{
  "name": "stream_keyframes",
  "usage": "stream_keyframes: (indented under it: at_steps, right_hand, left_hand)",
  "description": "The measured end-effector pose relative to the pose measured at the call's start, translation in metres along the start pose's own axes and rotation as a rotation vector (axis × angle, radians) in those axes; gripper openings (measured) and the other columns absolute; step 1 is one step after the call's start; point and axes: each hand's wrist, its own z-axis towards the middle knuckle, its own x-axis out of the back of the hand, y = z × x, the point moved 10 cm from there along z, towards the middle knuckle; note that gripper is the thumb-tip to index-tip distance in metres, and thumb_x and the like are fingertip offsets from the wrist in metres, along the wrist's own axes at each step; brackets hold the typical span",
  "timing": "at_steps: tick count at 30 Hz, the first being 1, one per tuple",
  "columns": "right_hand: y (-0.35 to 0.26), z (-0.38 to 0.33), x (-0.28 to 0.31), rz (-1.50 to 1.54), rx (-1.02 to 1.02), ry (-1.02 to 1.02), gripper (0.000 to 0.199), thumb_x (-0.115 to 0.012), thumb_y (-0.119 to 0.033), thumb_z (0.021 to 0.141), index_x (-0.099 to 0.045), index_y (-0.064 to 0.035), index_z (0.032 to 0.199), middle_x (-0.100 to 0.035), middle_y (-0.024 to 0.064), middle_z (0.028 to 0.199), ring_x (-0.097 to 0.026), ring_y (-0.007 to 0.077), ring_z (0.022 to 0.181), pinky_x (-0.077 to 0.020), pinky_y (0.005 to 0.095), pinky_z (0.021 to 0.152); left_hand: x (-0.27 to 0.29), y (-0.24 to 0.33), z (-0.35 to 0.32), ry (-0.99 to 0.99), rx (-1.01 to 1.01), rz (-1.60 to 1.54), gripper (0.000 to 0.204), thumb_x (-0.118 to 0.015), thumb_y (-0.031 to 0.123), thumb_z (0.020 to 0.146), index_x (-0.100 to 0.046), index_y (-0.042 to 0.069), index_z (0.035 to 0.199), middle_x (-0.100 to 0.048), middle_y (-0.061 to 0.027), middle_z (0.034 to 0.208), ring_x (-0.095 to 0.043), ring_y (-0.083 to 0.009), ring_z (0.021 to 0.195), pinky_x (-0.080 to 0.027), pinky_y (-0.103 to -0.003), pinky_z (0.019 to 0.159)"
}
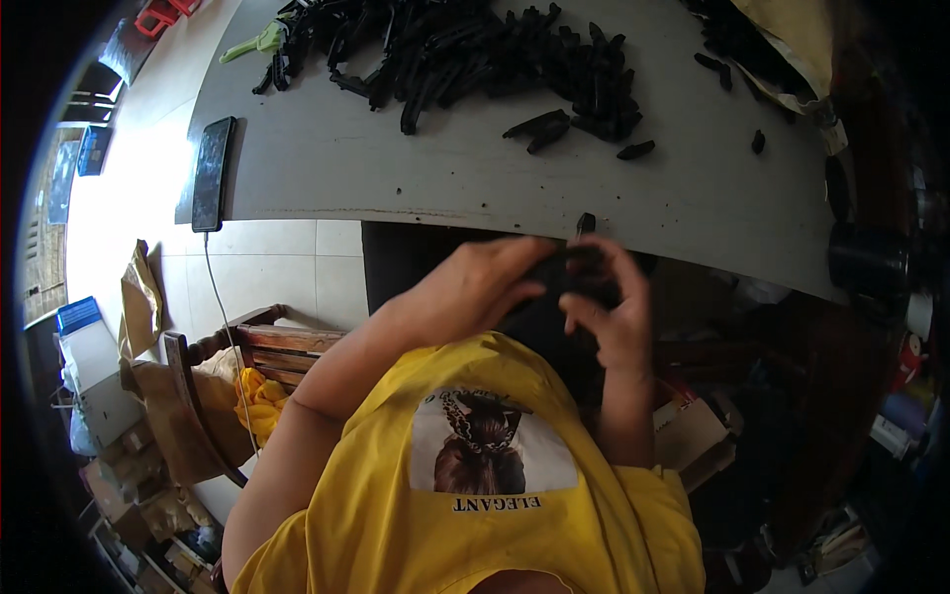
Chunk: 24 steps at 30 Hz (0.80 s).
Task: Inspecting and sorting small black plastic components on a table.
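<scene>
My left hand [485, 280] and my right hand [616, 307] meet just below the table's near edge, in front of my body. Between their fingers is a dark, elongated black plastic piece [566, 269], blurred and hard to separate from the dark background. The left fingers press together at its left end. On the other side, the right thumb and fingers curl around it. A small black tip [587, 224] shows above the right fingers at the table edge. Farther back lies a large pile of similar slim black plastic pieces [475, 59], with a few loose ones nearer me.
A phone [211, 178] with a white cable lies at the grey table's [327, 163] left edge. A green-handled tool [259, 42] sits by the pile. At the far right is an opened sack [792, 40] with black pieces. A wooden chair [287, 342] stands to my left.
</scene>
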Motion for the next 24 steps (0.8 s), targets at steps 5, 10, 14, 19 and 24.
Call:
stream_keyframes:
  at_steps: [5,10,14,19,24]
  right_hand:
    - [0.055,-0.029,-0.016,0.317,-0.005,-0.099,0.038,-0.071,-0.001,0.069,-0.051,-0.0034,0.101,-0.056,0.005,0.084,-0.055,0.0132,0.06,-0.0469,0.0243,0.055]
    - [0.013,-0.019,-0.008,-0.499,0.387,0.087,0.02,-0.069,-0.008,0.077,-0.055,-0.0042,0.091,-0.056,0.0026,0.078,-0.054,0.009,0.068,-0.0443,0.0216,0.065]
    - [-0.02,-0.001,0.02,-0.83,0.233,0.415,0.028,-0.07,-0.009,0.076,-0.055,-0.0026,0.098,-0.056,0.0092,0.087,-0.058,0.0163,0.067,-0.0469,0.0265,0.059]
    - [-0.029,0.03,0.004,-1.283,0.445,0.428,0.026,-0.065,-0.005,0.08,-0.055,-0.001,0.103,-0.055,0.0041,0.081,-0.053,0.0087,0.062,-0.0436,0.0205,0.057]
    - [-0.01,0.043,0.018,-0.742,0.303,0.262,0.025,-0.064,-0.007,0.082,-0.054,-0.0004,0.103,-0.055,0.0021,0.077,-0.051,0.007,0.06,-0.0432,0.0205,0.056]
  left_hand:
    - [-0.033,-0.021,-0.037,-0.111,0.058,-0.132,0.036,-0.062,0.009,0.078,-0.052,-0.001,0.111,-0.058,-0.0188,0.09,-0.057,-0.0373,0.08,-0.048,-0.039,0.069]
    - [-0.009,-0.018,-0.023,-0.049,-0.092,0.294,0.026,-0.064,0.014,0.08,-0.06,0.005,0.103,-0.057,-0.0134,0.089,-0.057,-0.0323,0.081,-0.048,-0.037,0.068]
    - [0.027,-0.031,0.016,0.19,-0.003,0.353,0.015,-0.061,0.013,0.081,-0.06,0.006,0.095,-0.057,-0.0114,0.088,-0.057,-0.031,0.08,-0.048,-0.037,0.068]
    - [0.052,-0.039,0.069,0.506,-0.024,0.583,0.01,-0.059,0.013,0.081,-0.057,0.004,0.086,-0.054,-0.0114,0.083,-0.056,-0.0291,0.079,-0.047,-0.038,0.066]
    - [0.062,-0.055,0.071,0.586,-0.064,0.71,0.01,-0.056,0.011,0.083,-0.053,0.004,0.089,-0.055,-0.0143,0.081,-0.057,-0.0323,0.078,-0.046,-0.041,0.064]
